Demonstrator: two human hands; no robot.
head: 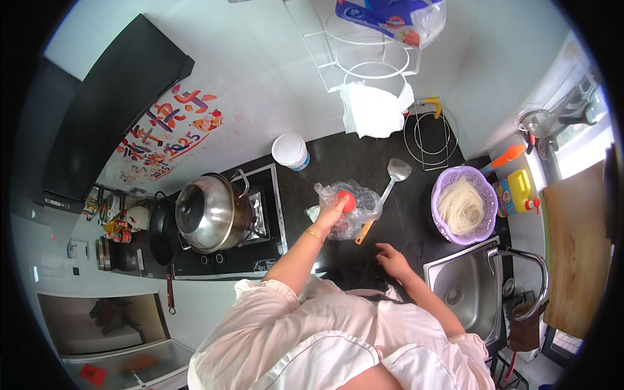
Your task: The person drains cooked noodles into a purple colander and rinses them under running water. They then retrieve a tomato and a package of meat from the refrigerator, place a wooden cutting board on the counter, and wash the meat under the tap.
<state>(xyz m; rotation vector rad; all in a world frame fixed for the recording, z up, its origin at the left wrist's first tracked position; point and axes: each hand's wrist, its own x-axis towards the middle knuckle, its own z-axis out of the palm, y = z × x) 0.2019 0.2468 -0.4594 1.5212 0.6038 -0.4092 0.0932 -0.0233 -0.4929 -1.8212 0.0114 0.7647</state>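
My left hand (332, 215) grips a round red item (346, 202) at a crumpled clear plastic bag (363, 200) on the black countertop. More red shows through the plastic below my fingers; what it is I cannot tell. A metal spatula (399, 170) with a wooden handle (363, 234) lies partly under the bag. My right hand (394, 263) hovers near the counter's front edge, fingers loosely apart and holding nothing. To its right, a purple colander (438, 225) contains pale noodles (460, 207).
A lidded steel pot (209, 214) sits on the stove at left, near a black frying pan (162, 229). Against the wall stands a white tub (289, 150). A steel sink (463, 295), faucet (536, 265) and yellow bottle (520, 187) are at right. White wire rack (373, 63) hangs above.
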